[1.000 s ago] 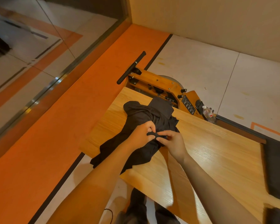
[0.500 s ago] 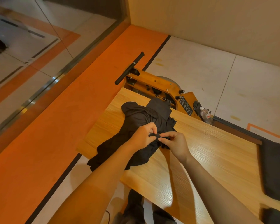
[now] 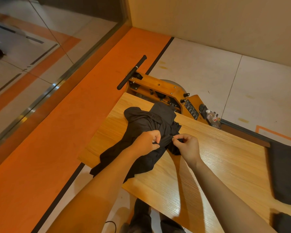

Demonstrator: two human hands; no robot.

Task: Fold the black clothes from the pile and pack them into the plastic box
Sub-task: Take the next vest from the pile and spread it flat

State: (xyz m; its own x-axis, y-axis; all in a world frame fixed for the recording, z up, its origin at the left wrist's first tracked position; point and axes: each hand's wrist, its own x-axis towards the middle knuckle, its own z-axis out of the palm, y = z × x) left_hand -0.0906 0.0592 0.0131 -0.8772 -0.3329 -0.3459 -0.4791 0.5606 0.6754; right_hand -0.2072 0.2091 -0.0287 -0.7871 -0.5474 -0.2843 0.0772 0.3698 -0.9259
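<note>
The black garment lies crumpled on the tabletop, bunched just beyond both hands, left fingers and right fingers each pinching its near fold.

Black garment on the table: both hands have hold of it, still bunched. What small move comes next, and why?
Probably draw the hands apart and lift to spread the cloth. The left hand and right hand each pinch the black garment close together near its middle, while it lies crumpled, one end hanging off the wooden table edge. It likely needs flattening before any fold.
</note>
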